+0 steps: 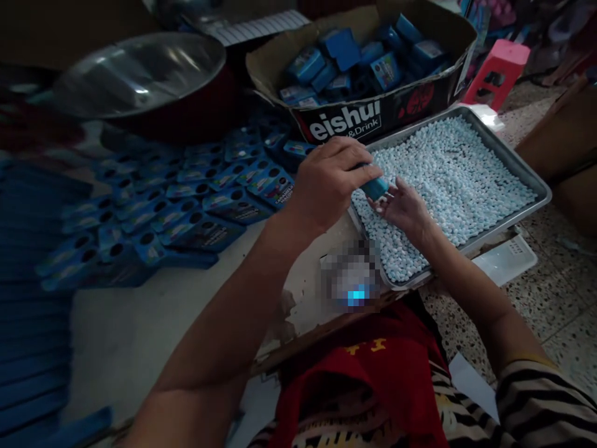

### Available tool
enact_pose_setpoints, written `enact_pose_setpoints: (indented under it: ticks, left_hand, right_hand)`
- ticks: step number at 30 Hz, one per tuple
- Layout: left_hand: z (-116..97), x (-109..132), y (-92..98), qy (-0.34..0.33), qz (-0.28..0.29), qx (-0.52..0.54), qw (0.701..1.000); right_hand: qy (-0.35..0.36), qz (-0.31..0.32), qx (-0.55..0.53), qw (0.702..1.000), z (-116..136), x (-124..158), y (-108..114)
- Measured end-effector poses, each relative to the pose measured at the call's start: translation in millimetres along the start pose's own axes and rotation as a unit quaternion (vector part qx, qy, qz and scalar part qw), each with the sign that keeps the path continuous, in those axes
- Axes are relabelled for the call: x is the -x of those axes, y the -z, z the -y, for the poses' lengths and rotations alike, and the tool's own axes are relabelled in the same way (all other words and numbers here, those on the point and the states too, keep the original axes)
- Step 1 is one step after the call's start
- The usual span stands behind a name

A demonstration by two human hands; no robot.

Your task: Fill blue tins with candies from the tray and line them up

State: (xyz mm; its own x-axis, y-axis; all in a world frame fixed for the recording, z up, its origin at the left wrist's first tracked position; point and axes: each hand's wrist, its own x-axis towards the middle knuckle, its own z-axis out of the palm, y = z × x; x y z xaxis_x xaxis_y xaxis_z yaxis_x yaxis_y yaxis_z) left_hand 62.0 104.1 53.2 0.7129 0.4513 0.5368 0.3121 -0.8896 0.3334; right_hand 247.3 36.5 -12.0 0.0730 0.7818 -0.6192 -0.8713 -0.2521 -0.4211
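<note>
My left hand [329, 177] is wrapped round a small blue cup [375, 187], tilted over the near left side of a metal tray [543, 198]. Small pale blue and white candies [452, 180] cover the tray's bottom. Palm up beside the cup, my right hand [405, 208] has its fingers apart, their tips close to the cup's rim. A few pale candies show at these fingertips; whether they lie on the fingers or in the tray behind, I cannot tell. What the cup contains is hidden.
Rows of blue printed boxes [200, 230] with round holes stand on the table to the left. Behind are a large metal bowl [149, 74] and a carton [321, 121] of blue boxes. Flat blue stacks [32, 323] line the left edge. A pink stool [501, 71] stands beyond the tray.
</note>
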Motion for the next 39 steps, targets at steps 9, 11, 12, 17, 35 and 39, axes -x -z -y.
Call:
enact_pose_setpoints:
  ticks: [9, 11, 12, 17, 35, 39]
  left_hand:
    - [-9.2, 18.4, -28.9, 0.078, -0.062, -0.002, 0.995]
    - [-3.3, 25.6, -33.3, 0.08, -0.089, -0.017, 0.993]
    - [0.3, 29.5, -35.2, 0.079, -0.105, -0.025, 0.991]
    - [11.7, 51.8, -42.1, 0.11, -0.147, -0.023, 0.983]
    - [-41.1, 140.7, -41.1, 0.396, -0.273, 0.307, 0.821]
    - [-81.6, 187.4, -44.9, 0.456, -0.239, 0.355, 0.78]
  right_hand:
    - [-0.001, 0.019, -0.022, 1.0, -3.6, 3.3, -0.8]
    - [0.005, 0.021, -0.021, 1.0, -4.8, 3.2, -0.3]
    - [0.009, 0.019, -0.019, 1.0, -5.4, 2.7, 0.0]
    - [0.022, 0.017, -0.005, 1.0, -8.1, -0.2, 1.1]
    - [0.032, 0.018, 0.092, 0.995, 3.8, 23.2, -8.7]
    - [0.064, 0.05, 0.215, 0.973, 5.6, 23.2, -6.4]
